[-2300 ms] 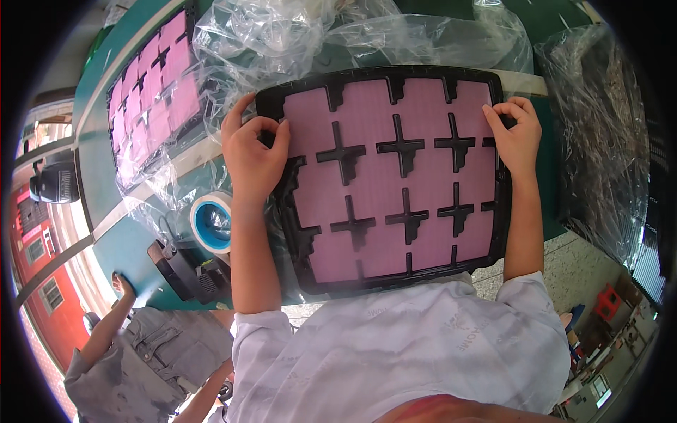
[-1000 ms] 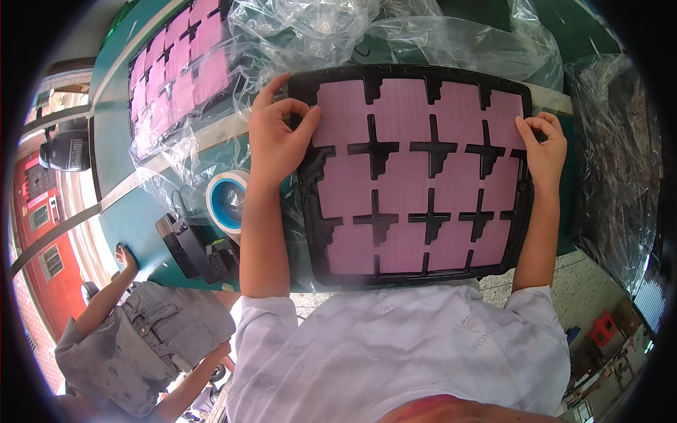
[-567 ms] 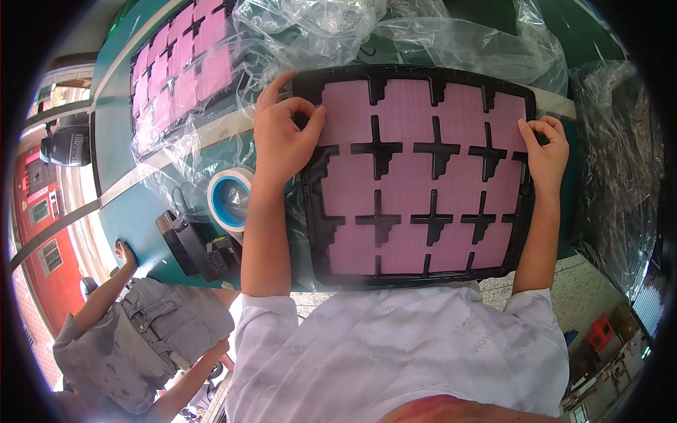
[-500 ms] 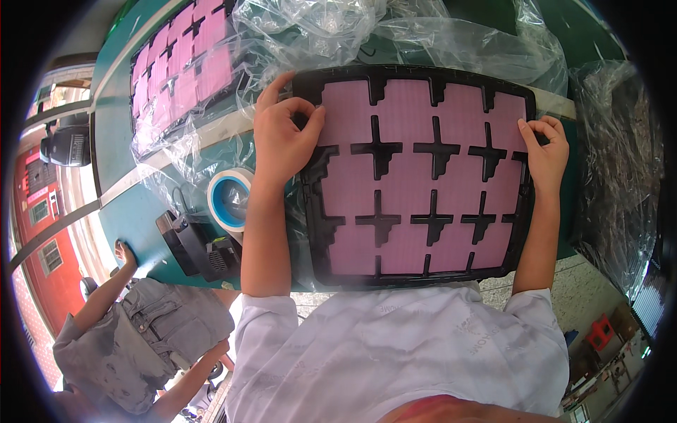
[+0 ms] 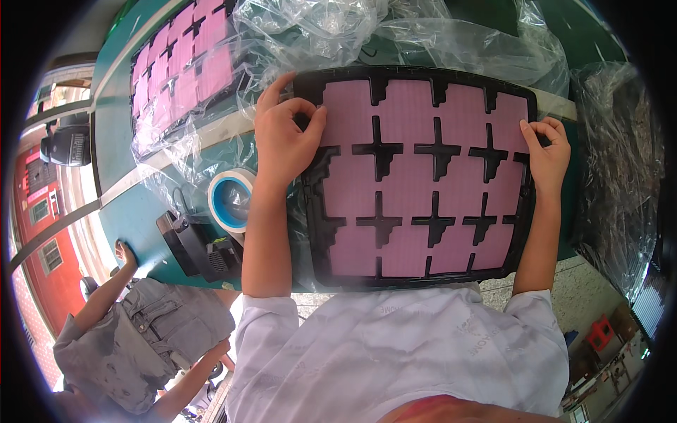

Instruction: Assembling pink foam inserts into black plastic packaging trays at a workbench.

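Plastic film [image 5: 310,35] behind black tray [image 5: 438,149]; tape roll [image 5: 216,203] left.

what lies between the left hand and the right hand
In the head view, the black tray with pink sheeting spans from the left hand to the right hand.

We see a black tray [image 5: 409,72] with stepped black crosses [image 5: 436,149] lined up in rows against finely striped pink panels [image 5: 405,183]. A second tray [image 5: 176,67] shows the same pink and black. Our desk [image 5: 130,222] is green with pale strips [image 5: 557,106], the tape roll [image 5: 216,199] off-white with a blue core, our shirt [image 5: 402,352] white with faint grey print.
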Action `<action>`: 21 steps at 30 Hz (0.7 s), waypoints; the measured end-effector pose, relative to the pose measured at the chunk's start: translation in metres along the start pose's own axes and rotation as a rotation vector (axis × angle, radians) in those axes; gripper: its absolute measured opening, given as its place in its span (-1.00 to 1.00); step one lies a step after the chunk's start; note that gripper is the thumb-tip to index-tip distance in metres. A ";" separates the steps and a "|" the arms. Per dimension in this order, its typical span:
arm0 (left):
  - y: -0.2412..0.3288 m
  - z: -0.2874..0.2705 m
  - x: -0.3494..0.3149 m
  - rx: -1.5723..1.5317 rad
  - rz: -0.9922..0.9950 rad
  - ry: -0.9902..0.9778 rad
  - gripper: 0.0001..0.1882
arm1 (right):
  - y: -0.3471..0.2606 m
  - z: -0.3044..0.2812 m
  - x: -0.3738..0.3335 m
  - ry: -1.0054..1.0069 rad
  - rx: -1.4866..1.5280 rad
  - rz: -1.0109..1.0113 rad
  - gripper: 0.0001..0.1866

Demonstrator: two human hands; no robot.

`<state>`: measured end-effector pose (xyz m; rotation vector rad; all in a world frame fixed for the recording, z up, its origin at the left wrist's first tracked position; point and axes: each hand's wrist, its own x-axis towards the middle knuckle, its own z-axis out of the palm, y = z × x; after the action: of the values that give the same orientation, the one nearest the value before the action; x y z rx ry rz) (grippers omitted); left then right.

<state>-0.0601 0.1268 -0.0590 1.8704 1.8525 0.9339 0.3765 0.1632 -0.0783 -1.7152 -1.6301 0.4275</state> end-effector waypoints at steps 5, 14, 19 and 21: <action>0.001 0.002 0.000 0.018 0.012 0.006 -0.86 | 0.003 0.000 0.000 -0.007 -0.006 -0.005 -0.75; 0.000 0.002 -0.001 0.088 0.047 0.032 -0.84 | 0.003 0.001 0.000 -0.007 -0.020 -0.005 -0.75; 0.002 0.002 0.000 0.042 0.025 0.017 -0.86 | 0.003 0.000 0.000 -0.011 -0.012 0.009 -0.75; 0.002 0.003 0.000 0.044 0.032 0.018 -0.86 | 0.003 0.000 0.000 -0.011 -0.011 0.020 -0.75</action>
<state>-0.0570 0.1272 -0.0596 1.9287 1.8729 0.9312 0.3784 0.1637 -0.0801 -1.7413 -1.6264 0.4391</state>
